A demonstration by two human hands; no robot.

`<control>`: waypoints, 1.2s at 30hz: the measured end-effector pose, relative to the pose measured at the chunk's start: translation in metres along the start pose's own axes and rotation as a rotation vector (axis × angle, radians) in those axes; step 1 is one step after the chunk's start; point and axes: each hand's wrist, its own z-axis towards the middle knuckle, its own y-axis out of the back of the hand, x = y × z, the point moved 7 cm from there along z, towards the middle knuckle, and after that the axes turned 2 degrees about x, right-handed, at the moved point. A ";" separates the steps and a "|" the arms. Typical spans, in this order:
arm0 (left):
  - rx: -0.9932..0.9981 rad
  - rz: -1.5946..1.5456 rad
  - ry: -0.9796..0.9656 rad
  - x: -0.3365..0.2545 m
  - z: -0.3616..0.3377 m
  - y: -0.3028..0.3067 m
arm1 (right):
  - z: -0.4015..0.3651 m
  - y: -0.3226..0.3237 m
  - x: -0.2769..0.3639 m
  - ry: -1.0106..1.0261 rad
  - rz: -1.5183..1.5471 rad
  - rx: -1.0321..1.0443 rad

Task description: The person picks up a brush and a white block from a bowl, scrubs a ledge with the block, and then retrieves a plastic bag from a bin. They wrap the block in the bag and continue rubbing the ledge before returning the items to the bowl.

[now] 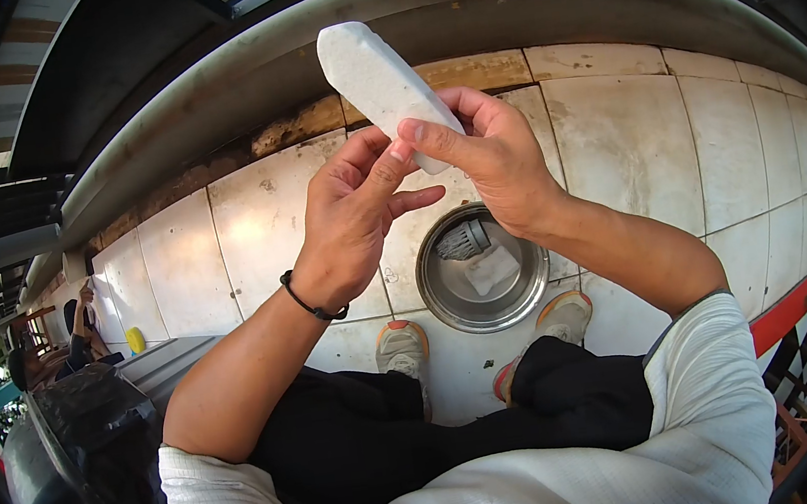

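A long white bar (pixel 384 78), pale and stone-like with one angled end, is held up in front of me, slanting to the upper left. My right hand (pixel 494 152) grips its lower end, thumb on the near face and fingers behind. At the bar's lower left edge, my left hand (pixel 351 193) pinches with thumb and forefinger, while another finger sticks out to the right. Below the hands, a round metal basin (pixel 436 313) stands on the tiles. Inside it lie a grey-bristled brush (pixel 463 240) and a whitish flat piece (pixel 494 271) whose kind I cannot make out.
Pale stained floor tiles (pixel 621 140) run up to a long raised ledge (pixel 251 79). My shoes (pixel 401 348) flank the basin. Another person (pixel 80 327) is at the far left, near a yellow object (pixel 136 339). A red rail (pixel 806 288) borders the right.
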 end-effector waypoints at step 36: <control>-0.390 1.257 1.201 0.215 0.118 0.235 | 0.115 0.256 -0.124 -0.216 -1.614 -0.837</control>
